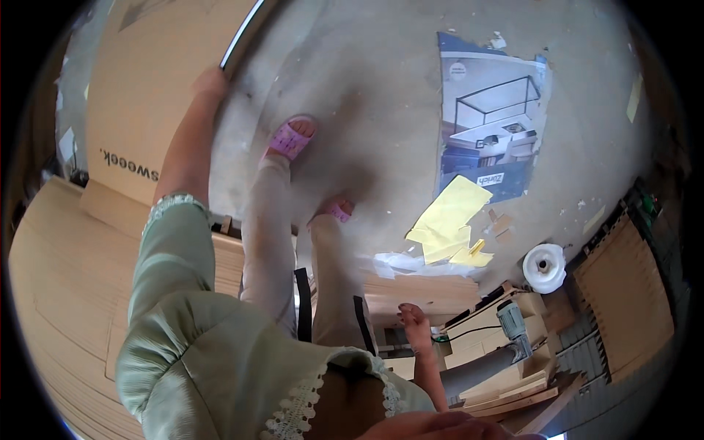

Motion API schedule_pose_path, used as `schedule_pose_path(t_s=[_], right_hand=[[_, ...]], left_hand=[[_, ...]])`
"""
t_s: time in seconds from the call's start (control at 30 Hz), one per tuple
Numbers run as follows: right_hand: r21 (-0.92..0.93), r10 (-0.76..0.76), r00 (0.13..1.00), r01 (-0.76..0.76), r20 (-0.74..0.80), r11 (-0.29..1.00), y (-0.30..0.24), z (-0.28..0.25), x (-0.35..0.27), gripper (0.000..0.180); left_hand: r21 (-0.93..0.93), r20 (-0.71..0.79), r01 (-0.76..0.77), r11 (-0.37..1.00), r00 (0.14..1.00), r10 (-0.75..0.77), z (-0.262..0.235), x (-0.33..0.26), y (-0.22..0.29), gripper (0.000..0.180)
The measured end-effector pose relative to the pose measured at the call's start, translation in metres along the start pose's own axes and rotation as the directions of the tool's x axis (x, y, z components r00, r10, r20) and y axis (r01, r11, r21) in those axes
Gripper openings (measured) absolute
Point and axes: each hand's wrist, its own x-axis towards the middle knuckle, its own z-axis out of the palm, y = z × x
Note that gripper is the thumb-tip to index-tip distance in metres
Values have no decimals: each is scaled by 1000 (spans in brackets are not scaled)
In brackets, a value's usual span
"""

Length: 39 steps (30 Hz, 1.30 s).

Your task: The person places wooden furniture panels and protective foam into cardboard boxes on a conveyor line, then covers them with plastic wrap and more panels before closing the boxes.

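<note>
A large brown cardboard box [139, 95] with dark print stands at the upper left. My left hand [211, 82] reaches out along it and closes over its right edge, though the fingers are partly hidden there. A bright white strip [242, 33] with a dark border runs along that same edge, just beyond the hand. My right hand [414, 317] hangs low at my right side, fingers loosely bent and apart, with nothing in it. Nearest to it is a grey motor [512, 320] with a black cable.
Pink slippers [291, 137] are on my feet on the concrete floor. A torn printed sheet [495, 117] and yellow paper [451, 216] lie to the right. Beyond them sit a white roll [544, 268] and a brown cardboard panel [623, 297]. Cardboard sheets [59, 279] cover the lower left.
</note>
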Motion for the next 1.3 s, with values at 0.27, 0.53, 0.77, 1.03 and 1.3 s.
schedule_pose_path(t_s=[0.27,0.53,0.77,1.03,1.3], right_hand=[[-314,-409,912,387,-6,867,-121,16,-42,20],[-188,-710,703,704,45,685,-262,102,-44,15],[603,-385,898,190,213,775,-378,124,-111,57],[952,-690,657,-231,303,199,-320,63,-140,59],[976,-872,489,-202,27,-83,-190,17,-171,55]], left_hand=[[82,-124,-365,927,920,373,-130,-43,20,23],[-449,97,-531,719,771,630,-398,-179,39,16],[-631,159,-509,585,653,740,-465,-304,72,21],[-373,-5,-846,382,413,911,-438,-450,155,28],[-216,155,-975,56,23,988,-444,-685,212,28]])
